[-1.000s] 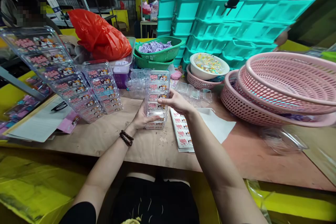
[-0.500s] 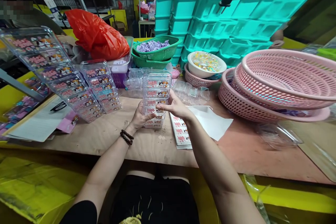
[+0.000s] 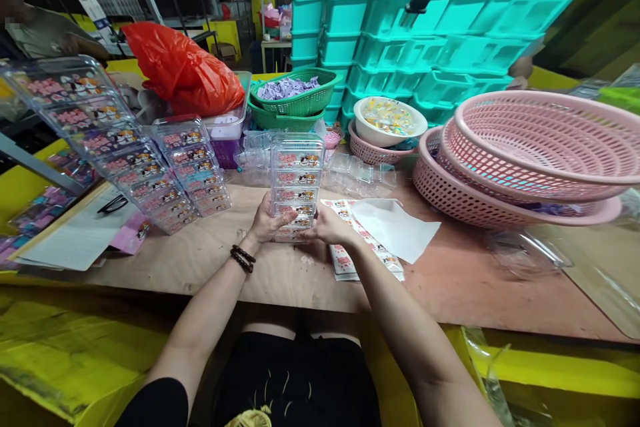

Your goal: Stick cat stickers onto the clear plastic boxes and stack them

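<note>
In front of me on the wooden table stands a stack of clear plastic boxes (image 3: 297, 178) with pink lettering and cat pictures on their sides. My left hand (image 3: 270, 219) grips its left side low down, the thumb lying across the front. My right hand (image 3: 327, 225) is closed around the lower right corner, its fingertips partly hidden. Just right of the stack lie sticker sheets (image 3: 345, 260) with the same print, partly under a white paper sheet (image 3: 400, 230). Two more stacks of printed boxes, a tall one (image 3: 127, 147) and a shorter one (image 3: 193, 163), stand to the left.
Pink baskets (image 3: 540, 147) are piled at the right, near a clear lid (image 3: 525, 253). Behind stand a white bowl (image 3: 417, 128) of small packets, green baskets (image 3: 295, 107), a red plastic bag (image 3: 185, 73) and tall turquoise bins (image 3: 390, 20). A person (image 3: 45, 33) is at the far left.
My right hand has slid down the stack's right side to its lower corner, and its spread thumb has drawn in. My left hand keeps its hold. The view has shifted slightly.
</note>
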Motion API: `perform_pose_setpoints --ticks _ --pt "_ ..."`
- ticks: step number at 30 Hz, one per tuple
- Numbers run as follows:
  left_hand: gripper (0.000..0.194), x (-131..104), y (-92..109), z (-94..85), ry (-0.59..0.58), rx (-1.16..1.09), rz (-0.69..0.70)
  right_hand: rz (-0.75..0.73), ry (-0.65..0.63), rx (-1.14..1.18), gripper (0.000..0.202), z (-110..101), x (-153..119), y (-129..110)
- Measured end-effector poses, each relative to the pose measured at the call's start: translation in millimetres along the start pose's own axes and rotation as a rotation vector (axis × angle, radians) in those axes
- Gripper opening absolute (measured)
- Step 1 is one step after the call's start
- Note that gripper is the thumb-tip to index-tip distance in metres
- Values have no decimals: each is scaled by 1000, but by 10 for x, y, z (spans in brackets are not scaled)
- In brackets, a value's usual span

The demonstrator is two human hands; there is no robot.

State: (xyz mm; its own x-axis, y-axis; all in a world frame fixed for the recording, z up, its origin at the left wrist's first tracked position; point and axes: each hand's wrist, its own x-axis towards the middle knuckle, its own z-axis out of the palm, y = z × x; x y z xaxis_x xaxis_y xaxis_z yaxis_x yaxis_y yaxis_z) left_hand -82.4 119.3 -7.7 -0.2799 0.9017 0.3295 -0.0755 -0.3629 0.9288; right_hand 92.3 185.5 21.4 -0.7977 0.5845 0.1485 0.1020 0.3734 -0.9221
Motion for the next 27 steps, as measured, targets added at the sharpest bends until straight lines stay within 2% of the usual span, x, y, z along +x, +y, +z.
perform_pose_setpoints --ticks 4,11,16,18,21,24,27 --pt "69 23 55 22 -7 -3 5 -21 -59 20 79 -80 19 -29" --pt "83 35 157 94 -38 -20 17 28 -103 16 82 -122 -4 25" --pt "79 92 383 73 -2 -26 73 -72 -50 -112 77 -214 102 -172" --pt "77 134 504 -20 20 4 124 -95 -36 -153 73 -211 245 -306" --pt "78 156 594 -257 78 85 154 -111 -75 -195 66 -96 538 -459" --pt "84 92 500 -548 192 199 77 -51 -138 -296 56 112 808 -477" --pt "85 -18 300 -805 274 273 -3 39 -142 -360 51 314 963 -366"
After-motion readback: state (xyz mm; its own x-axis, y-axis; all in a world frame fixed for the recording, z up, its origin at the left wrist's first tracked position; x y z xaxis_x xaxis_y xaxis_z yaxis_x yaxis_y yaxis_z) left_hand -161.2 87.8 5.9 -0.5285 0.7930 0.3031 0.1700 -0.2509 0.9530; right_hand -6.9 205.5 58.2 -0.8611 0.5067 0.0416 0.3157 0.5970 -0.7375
